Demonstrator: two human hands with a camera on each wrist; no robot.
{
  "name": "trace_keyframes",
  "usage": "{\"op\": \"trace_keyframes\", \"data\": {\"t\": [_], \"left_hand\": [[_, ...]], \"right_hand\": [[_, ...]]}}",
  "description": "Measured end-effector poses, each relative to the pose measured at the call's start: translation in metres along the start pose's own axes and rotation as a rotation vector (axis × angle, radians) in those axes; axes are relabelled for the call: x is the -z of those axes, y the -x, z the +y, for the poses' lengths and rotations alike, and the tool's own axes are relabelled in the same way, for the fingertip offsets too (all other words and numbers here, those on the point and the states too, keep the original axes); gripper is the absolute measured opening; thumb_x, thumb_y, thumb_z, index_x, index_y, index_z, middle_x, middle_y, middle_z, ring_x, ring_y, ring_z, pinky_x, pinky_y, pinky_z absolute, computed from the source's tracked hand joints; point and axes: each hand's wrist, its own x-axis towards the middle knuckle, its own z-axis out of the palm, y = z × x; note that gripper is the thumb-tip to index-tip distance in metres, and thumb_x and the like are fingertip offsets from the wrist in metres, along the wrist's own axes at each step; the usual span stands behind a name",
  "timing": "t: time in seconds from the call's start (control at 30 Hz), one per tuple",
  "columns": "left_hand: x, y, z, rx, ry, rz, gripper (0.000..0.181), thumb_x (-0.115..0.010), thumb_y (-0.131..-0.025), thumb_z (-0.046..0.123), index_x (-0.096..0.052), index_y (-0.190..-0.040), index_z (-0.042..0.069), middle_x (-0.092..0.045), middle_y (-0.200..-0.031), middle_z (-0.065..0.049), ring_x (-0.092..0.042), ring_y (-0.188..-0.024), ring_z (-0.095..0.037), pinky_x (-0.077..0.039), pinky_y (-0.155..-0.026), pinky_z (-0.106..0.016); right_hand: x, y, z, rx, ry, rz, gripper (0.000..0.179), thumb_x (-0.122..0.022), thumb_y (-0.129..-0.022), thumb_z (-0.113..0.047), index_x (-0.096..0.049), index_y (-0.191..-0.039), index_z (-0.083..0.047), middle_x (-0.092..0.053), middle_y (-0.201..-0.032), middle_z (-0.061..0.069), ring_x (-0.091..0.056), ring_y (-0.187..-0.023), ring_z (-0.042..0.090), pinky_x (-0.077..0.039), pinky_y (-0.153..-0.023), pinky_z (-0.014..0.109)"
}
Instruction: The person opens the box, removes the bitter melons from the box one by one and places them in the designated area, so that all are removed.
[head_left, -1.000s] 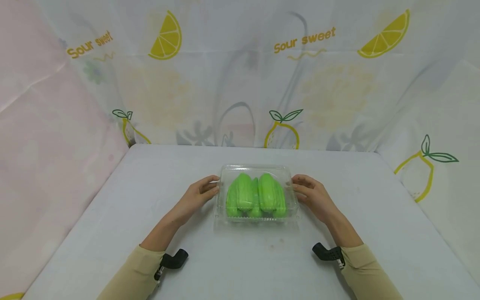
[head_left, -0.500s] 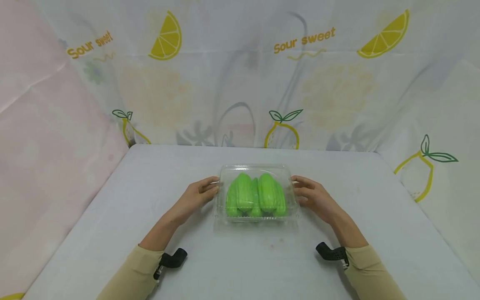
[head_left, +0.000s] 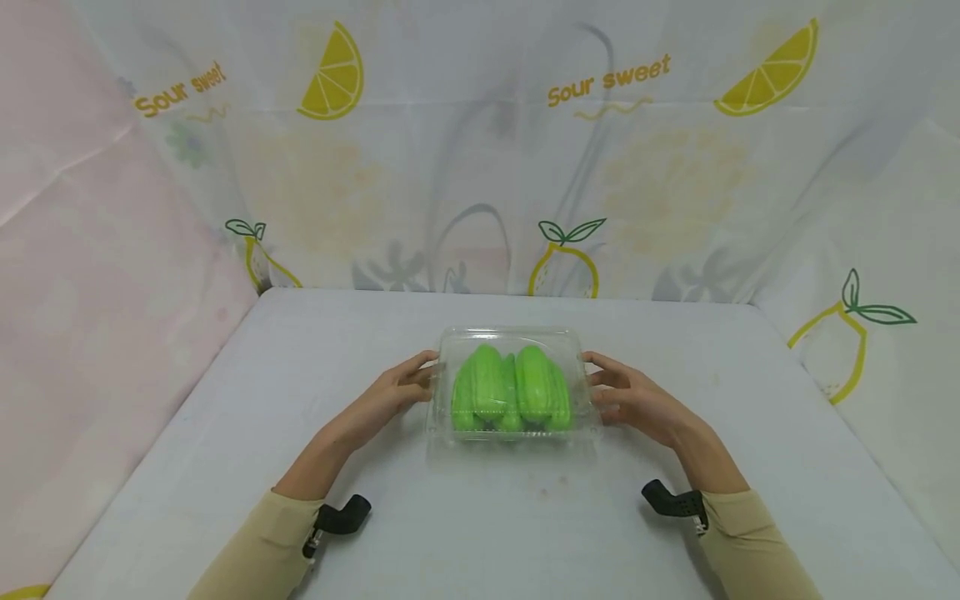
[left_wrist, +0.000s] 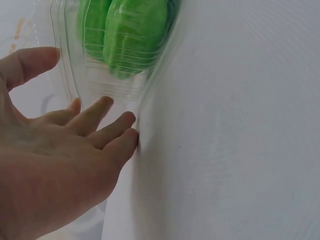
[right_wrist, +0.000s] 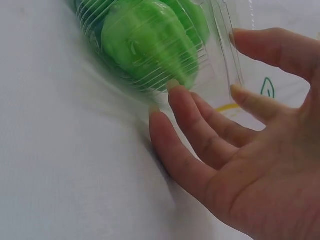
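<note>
A clear plastic clamshell box (head_left: 512, 332) sits on the white table, holding several bright green, elongated, ridged vegetables or fruits (head_left: 491, 383) whose exact kind I cannot tell. My left hand (head_left: 378, 406) is at the box's left side, fingers spread and loosely bent. In the left wrist view, the thumb of that hand (left_wrist: 65, 145) is by the box's rim and the other fingertips lie near its lower wall. On the opposite side is my right hand (head_left: 648, 408), its fingers spread. The right wrist view shows this hand (right_wrist: 250, 160) with fingertips close to or touching the plastic wall.
The white tabletop (head_left: 480, 533) extends all round the box. Behind it hangs a lemon-printed curtain (head_left: 420, 167), with a pinkish sheet (head_left: 112, 292) on the left. Black devices sit at both cuffs, the left one (head_left: 343, 517) and the right one (head_left: 671, 502).
My right wrist has swung outward to the right, and its fingers have spread more. My left wrist has shifted slightly left. The box has barely moved.
</note>
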Motion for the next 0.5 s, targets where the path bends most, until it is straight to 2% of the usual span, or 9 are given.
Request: {"op": "trace_keyframes", "data": {"t": [0.13,0.3,0.4,0.5], "left_hand": [[0.0002,-0.0005,0.0009,0.003,-0.007,-0.052,0.078,-0.054,-0.093,0.015,-0.015,-0.159,0.028,-0.017,-0.167,-0.005,-0.016,-0.154,-0.032,-0.009,-0.122,-0.064],[0.0014,0.0019,0.0039,0.05,-0.052,-0.128,0.1,-0.059,-0.082,0.013,0.001,-0.158,0.037,0.001,-0.169,0.0,0.001,-0.156,-0.029,-0.002,-0.121,-0.066],[0.0033,0.0028,0.0041,0.068,-0.068,-0.157,0.108,-0.065,-0.081,0.013,0.007,-0.157,0.039,0.006,-0.169,-0.002,0.003,-0.156,-0.031,0.0,-0.121,-0.066],[0.0051,0.0039,0.0039,0.06,-0.076,-0.186,0.112,-0.071,-0.084,0.015,0.011,-0.157,0.039,0.009,-0.168,-0.006,0.004,-0.156,-0.034,-0.001,-0.122,-0.064]], "right_hand": [[0.0011,0.0023,-0.0003,-0.031,-0.009,-0.067,0.08,-0.059,-0.097,-0.017,-0.009,-0.159,-0.022,-0.031,-0.146,0.02,-0.053,-0.112,0.024,-0.052,-0.088,0.041],[0.0007,0.0037,-0.0017,-0.075,-0.044,-0.17,0.098,-0.065,-0.091,-0.013,0.005,-0.158,-0.031,-0.01,-0.154,0.023,-0.05,-0.111,0.025,-0.054,-0.092,0.045],[0.0003,0.0037,-0.0018,-0.095,-0.046,-0.186,0.106,-0.069,-0.087,-0.009,0.007,-0.157,-0.035,-0.007,-0.155,0.021,-0.048,-0.11,0.026,-0.055,-0.093,0.047],[-0.0018,0.0039,-0.0027,-0.11,-0.037,-0.177,0.112,-0.073,-0.084,-0.006,0.007,-0.156,-0.038,-0.009,-0.156,0.021,-0.048,-0.117,0.028,-0.055,-0.092,0.046]]}}
